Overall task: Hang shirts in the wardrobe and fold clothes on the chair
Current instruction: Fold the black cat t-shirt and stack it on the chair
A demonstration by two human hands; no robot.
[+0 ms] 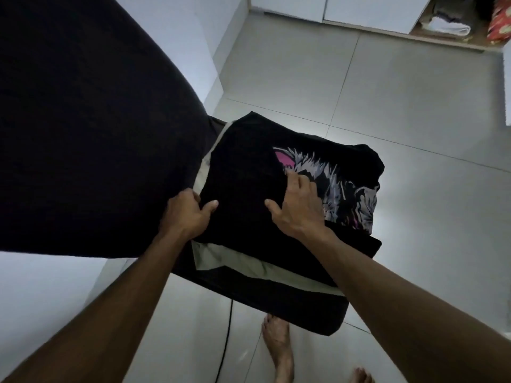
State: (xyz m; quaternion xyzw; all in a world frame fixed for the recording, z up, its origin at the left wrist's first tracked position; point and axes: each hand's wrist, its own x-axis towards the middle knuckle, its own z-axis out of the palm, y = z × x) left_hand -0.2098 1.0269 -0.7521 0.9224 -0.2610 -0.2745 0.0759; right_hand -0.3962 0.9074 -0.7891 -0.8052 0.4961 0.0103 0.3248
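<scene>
Lying folded on top of a small pile, a black printed shirt point(249, 175) is seen at the middle of the view, its white and pink graphic showing on the half away from the chair back. The pile is carried by a chair point(276, 299) whose dark seat edge shows just below the shirt; most of the seat is covered by the clothes. A pale grey garment point(235, 261) is sandwiched under the shirt, only its near and left margins peeking out, and what kind of garment it is cannot be told. Left of the shirt a large dark mass point(83, 120) fills the frame; it appears to be the chair back draped in cloth, but it is too dark to make out.

The left hand point(188, 214) is clamped on the shirt's left edge, thumb on top and fingers tucked beneath and hidden. The right hand point(298, 208) is laid flat on the shirt beside the graphic, fingers extended and pressing the fabric. The two hands are kept apart, with a stretch of black cloth between them.

Beyond the shirt, a white wardrobe point(331, 6) is cut off by the top edge; folded white cloth and a red patterned item are dimly seen on its open lower shelf. Below the chair, bare feet point(276, 344) rest on the tiled floor point(387, 106), one cropped by the frame, beside a thin dark cable point(228, 327).
</scene>
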